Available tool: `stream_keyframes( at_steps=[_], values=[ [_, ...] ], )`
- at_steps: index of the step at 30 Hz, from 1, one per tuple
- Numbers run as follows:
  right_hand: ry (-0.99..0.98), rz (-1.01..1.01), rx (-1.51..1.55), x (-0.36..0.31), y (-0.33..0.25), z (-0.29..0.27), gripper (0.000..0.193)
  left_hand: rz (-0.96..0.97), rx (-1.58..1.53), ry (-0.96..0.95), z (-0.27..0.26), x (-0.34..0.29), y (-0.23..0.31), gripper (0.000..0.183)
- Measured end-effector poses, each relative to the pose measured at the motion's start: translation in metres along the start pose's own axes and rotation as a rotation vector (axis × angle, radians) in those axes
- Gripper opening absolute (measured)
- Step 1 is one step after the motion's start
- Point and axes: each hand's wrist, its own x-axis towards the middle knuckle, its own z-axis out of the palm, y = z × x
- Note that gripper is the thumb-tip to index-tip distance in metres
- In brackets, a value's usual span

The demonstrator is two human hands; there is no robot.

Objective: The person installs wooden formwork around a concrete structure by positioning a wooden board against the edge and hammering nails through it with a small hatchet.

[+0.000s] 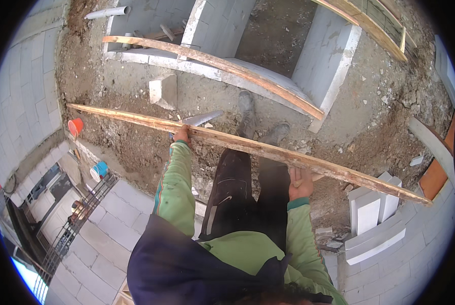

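Dark vest [181,259] and green sleeves [179,180] nearest my camera. Right hand [301,185] meets the long plank [273,151] at its near edge; how far closed, I can't tell. Left hand [182,135], farther out, grips the plank, which slants far left to near right. Beyond: saw blade [203,118], pale block [164,92], second board [227,65].

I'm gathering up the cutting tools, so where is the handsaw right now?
In the head view, the handsaw is just left of centre, its blade showing beyond the long wooden board, close by the left hand.
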Motion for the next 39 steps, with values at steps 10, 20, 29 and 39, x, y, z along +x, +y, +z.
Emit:
stream_keyframes(
  at_steps=[10,20,29,39],
  values=[
    [0.165,-0.032,-0.551,0.035,-0.099,-0.149,0.052,0.16,0.198,0.054,0.08,0.056,-0.104,0.063],
    [0.363,-0.265,-0.766,0.047,-0.115,-0.148,0.055,0.061,0.189,-0.021,0.079,0.03,-0.119,0.055],
    [0.107,-0.251,-0.993,0.042,-0.078,-0.073,0.047,0.202,0.144,0.047,0.036,0.098,-0.073,0.055],
    [-0.022,-0.275,-1.139,0.03,-0.065,-0.057,0.034,0.275,0.414,0.181,0.08,0.124,-0.065,0.055]
  ],
)
